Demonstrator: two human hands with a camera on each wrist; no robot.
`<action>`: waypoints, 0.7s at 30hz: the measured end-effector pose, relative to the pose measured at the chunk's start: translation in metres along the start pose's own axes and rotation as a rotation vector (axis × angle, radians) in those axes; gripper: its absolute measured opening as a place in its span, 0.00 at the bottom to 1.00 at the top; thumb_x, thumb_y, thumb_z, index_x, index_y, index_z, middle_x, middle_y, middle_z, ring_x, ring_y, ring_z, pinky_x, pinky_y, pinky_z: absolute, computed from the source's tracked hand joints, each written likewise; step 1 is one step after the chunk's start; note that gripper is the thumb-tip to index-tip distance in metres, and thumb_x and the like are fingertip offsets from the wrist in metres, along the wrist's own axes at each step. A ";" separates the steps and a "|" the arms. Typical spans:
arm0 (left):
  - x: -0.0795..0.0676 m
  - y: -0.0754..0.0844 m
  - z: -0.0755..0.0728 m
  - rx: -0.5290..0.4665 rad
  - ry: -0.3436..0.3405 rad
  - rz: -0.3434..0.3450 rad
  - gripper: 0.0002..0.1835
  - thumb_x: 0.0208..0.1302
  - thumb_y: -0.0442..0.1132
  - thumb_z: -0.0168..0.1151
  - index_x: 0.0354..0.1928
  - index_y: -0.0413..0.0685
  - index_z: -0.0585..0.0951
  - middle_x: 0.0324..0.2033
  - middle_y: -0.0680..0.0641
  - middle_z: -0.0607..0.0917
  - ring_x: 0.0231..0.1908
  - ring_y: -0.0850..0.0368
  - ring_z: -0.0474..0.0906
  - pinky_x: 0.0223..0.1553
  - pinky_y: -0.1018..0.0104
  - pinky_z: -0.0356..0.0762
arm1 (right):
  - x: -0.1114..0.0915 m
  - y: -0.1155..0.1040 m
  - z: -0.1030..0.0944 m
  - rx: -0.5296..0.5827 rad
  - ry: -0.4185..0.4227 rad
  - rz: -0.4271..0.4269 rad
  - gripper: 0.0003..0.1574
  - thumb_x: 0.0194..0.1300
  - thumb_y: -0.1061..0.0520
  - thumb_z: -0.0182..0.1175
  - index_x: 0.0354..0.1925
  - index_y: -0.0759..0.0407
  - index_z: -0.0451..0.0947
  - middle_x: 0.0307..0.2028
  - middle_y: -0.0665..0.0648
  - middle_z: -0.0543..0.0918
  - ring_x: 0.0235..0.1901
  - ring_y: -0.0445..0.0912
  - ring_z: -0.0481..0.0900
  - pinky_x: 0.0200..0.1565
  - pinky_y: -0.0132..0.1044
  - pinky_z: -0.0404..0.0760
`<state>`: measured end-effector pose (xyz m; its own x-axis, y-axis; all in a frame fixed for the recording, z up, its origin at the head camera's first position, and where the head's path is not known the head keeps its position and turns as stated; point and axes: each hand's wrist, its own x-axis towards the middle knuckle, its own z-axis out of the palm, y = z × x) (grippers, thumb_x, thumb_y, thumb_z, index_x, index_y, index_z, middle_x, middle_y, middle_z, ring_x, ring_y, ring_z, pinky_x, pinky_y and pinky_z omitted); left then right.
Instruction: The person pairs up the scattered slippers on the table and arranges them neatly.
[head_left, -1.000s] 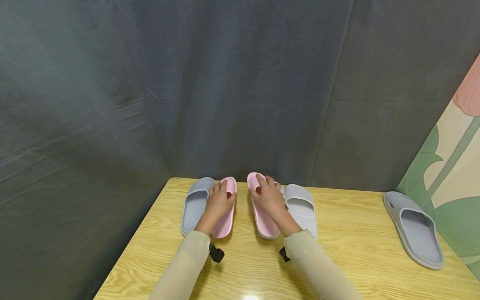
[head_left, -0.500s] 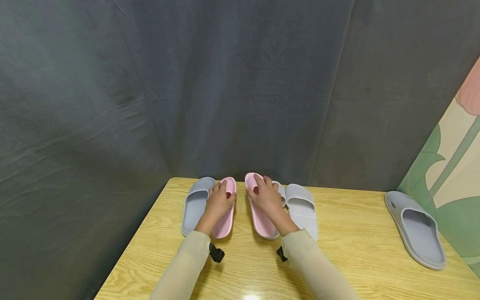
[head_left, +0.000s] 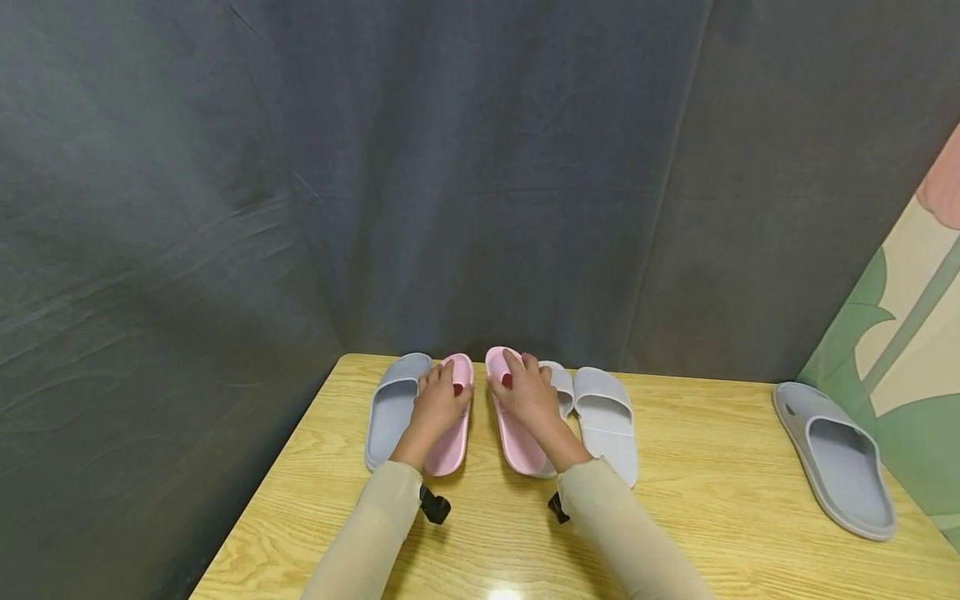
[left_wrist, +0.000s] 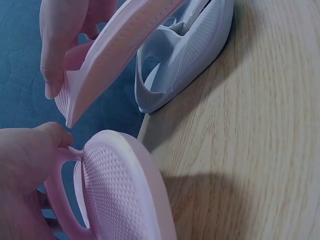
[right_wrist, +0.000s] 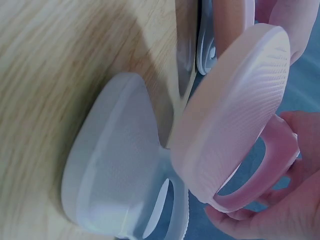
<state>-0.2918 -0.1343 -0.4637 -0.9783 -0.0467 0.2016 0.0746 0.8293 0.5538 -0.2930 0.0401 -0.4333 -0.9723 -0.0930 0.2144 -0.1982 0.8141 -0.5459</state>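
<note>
Two pink slippers lie side by side at the back of the wooden table [head_left: 712, 517]. My left hand [head_left: 441, 398] grips the strap of the left pink slipper [head_left: 450, 450], whose ribbed sole [left_wrist: 120, 195] is turned up on edge in the left wrist view. With its fingers curled round the strap, my right hand [head_left: 525, 392] holds the right pink slipper [head_left: 525, 446]. That slipper [right_wrist: 235, 110] is tilted off the table and leans over a light grey slipper [right_wrist: 120, 165]. A blue-grey slipper [head_left: 390, 417] lies just left of my left hand.
The light grey slipper [head_left: 607, 425] lies right of my right hand. Another grey slipper [head_left: 836, 458] sits alone near the table's right edge, beside a painted panel [head_left: 900, 350]. A dark curtain [head_left: 450, 167] hangs close behind the table's back edge.
My right hand has carried its pink slipper a little to the left, closer to the other pink one. The left hand has stayed where it was.
</note>
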 end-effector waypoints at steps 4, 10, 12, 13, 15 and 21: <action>0.000 -0.001 0.000 0.006 0.005 -0.001 0.37 0.71 0.51 0.59 0.74 0.37 0.64 0.70 0.31 0.67 0.69 0.31 0.61 0.63 0.35 0.67 | 0.001 -0.001 0.003 -0.006 -0.005 0.001 0.40 0.69 0.39 0.61 0.74 0.50 0.67 0.69 0.68 0.67 0.63 0.69 0.67 0.54 0.66 0.75; 0.002 -0.003 0.000 0.011 0.011 0.003 0.37 0.71 0.52 0.59 0.74 0.38 0.65 0.69 0.31 0.68 0.68 0.31 0.62 0.61 0.34 0.68 | 0.003 -0.003 0.006 -0.007 -0.006 0.004 0.40 0.69 0.40 0.61 0.74 0.50 0.67 0.69 0.68 0.67 0.62 0.69 0.67 0.55 0.65 0.74; 0.003 -0.004 0.001 0.015 0.014 0.005 0.37 0.71 0.52 0.59 0.74 0.38 0.65 0.69 0.31 0.68 0.68 0.31 0.63 0.61 0.34 0.69 | 0.003 -0.004 0.007 -0.010 -0.007 0.003 0.40 0.69 0.41 0.61 0.74 0.51 0.67 0.69 0.68 0.67 0.62 0.69 0.68 0.55 0.65 0.75; 0.003 -0.004 0.001 0.016 0.014 0.006 0.36 0.72 0.52 0.59 0.74 0.38 0.65 0.69 0.31 0.68 0.67 0.31 0.63 0.61 0.35 0.69 | 0.003 -0.005 0.008 -0.013 -0.007 0.002 0.40 0.69 0.41 0.61 0.74 0.51 0.67 0.69 0.68 0.68 0.62 0.69 0.68 0.55 0.65 0.75; 0.003 -0.005 0.001 0.017 0.015 0.004 0.36 0.71 0.51 0.59 0.74 0.38 0.65 0.69 0.31 0.68 0.67 0.32 0.63 0.61 0.35 0.69 | 0.003 -0.006 0.009 -0.019 -0.007 0.001 0.40 0.69 0.41 0.61 0.74 0.51 0.68 0.69 0.68 0.68 0.61 0.68 0.68 0.55 0.64 0.75; 0.002 -0.005 -0.001 0.022 0.013 -0.006 0.37 0.71 0.51 0.59 0.74 0.37 0.65 0.69 0.30 0.68 0.67 0.31 0.63 0.60 0.34 0.69 | 0.004 -0.009 0.013 -0.025 -0.013 0.003 0.40 0.69 0.40 0.61 0.74 0.51 0.68 0.69 0.69 0.68 0.61 0.69 0.68 0.55 0.64 0.75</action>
<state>-0.2943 -0.1390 -0.4656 -0.9763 -0.0588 0.2084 0.0641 0.8408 0.5375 -0.2964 0.0248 -0.4385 -0.9746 -0.0978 0.2017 -0.1920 0.8283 -0.5263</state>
